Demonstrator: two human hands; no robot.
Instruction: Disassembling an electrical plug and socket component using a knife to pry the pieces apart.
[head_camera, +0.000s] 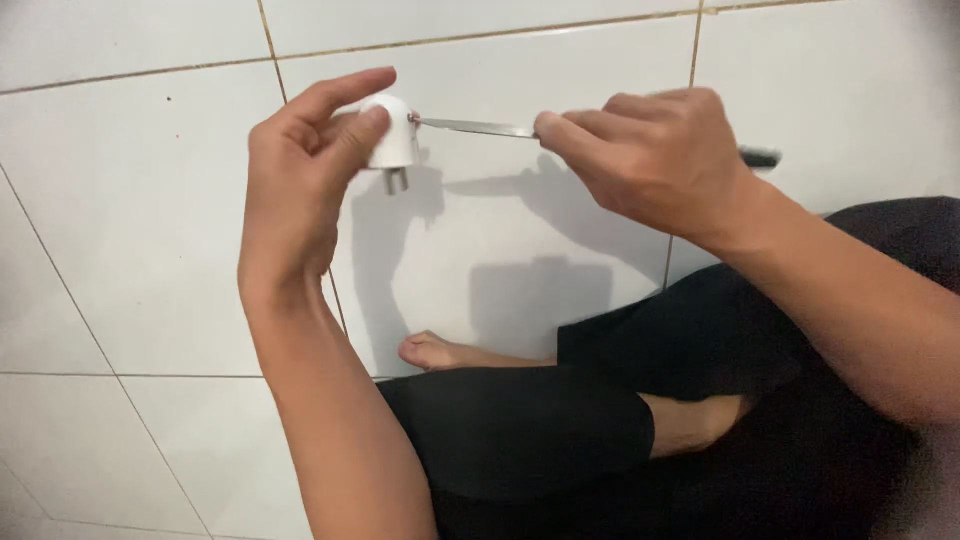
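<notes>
Pinched between thumb and fingers of our left hand (300, 170), the white plug (392, 135) sits at the fingertips, prongs pointing down. Our right hand (650, 155) clenches a screwdriver (480, 127), its metal shaft running left to touch the plug's side, above the white tiled floor (130, 220).

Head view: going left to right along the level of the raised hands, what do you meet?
Left hand → white plug → metal screwdriver shaft → right hand → dark screwdriver handle end.
</notes>
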